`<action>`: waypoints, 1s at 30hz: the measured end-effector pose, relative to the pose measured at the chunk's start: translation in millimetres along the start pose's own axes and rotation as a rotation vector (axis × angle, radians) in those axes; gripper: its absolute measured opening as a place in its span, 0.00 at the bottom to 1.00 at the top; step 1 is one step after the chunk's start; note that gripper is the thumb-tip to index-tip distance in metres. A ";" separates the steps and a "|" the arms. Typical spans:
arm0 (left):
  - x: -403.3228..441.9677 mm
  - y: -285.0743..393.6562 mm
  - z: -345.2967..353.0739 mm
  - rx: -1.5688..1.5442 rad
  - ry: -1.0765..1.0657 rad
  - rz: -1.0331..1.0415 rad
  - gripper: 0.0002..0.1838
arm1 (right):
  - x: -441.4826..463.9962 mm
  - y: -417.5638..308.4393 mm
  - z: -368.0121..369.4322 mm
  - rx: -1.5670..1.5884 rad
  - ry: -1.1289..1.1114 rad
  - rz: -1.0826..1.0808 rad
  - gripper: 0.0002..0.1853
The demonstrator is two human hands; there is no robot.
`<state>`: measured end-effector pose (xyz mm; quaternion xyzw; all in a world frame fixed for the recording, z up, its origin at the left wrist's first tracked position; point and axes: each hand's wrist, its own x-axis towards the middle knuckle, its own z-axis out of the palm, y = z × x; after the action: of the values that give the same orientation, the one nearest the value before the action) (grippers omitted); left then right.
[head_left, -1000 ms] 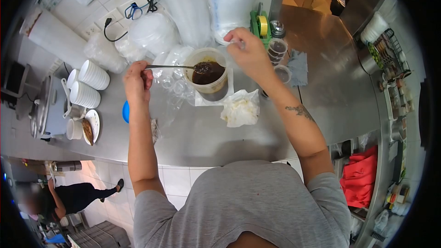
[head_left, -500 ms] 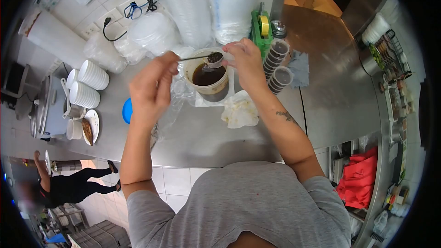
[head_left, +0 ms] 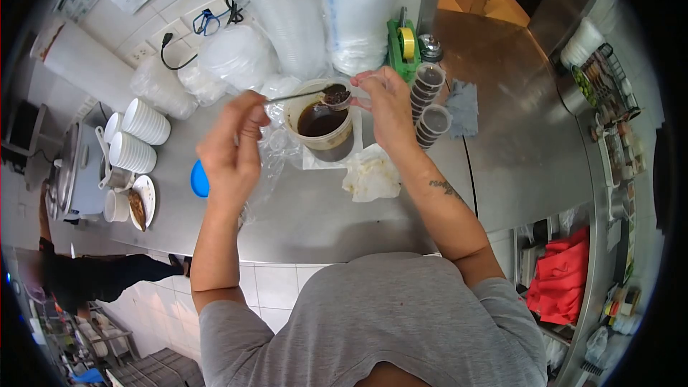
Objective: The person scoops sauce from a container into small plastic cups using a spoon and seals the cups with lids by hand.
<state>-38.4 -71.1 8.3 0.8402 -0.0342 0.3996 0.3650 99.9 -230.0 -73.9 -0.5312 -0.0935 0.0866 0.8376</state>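
Portioning, seemingly: left grip [head_left: 233, 140] closed round the spoon [head_left: 304, 93], right grip [head_left: 390, 111] pinching a clear cup [head_left: 342, 104], above the dark-filled tub [head_left: 337, 147] on the counter [head_left: 308, 226]; tipping calls for steadiness.

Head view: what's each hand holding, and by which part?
Left hand: spoon, by its handle. Right hand: small clear cup, seemingly by its side; exact finger contact can't be told.
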 end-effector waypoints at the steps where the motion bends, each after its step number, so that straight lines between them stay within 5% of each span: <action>1: 1.8 -2.2 -1.4 -0.074 0.046 -0.055 0.05 | -0.7 -0.3 0.9 -0.013 0.003 0.004 0.03; 7: 11.9 -27.2 -21.9 -0.288 0.275 -0.319 0.08 | -1.4 -0.1 -2.2 0.003 0.051 -0.001 0.03; 16: -15.8 -62.6 19.0 -0.010 -0.323 -0.310 0.06 | -1.9 1.7 -4.9 0.057 0.026 -0.063 0.04; 20: -8.6 -76.7 11.3 -0.275 -0.097 -0.684 0.09 | -1.9 0.7 -10.5 -0.064 0.021 -0.069 0.05; 30: -0.9 -117.8 -11.9 -0.600 0.228 -0.851 0.08 | -0.6 -2.5 -13.8 -0.044 0.012 -0.088 0.05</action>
<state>-5.7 22.5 -56.5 0.5898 0.2365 0.2776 0.7205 102.9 -243.2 -77.5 -0.5454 -0.1136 0.0446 0.8292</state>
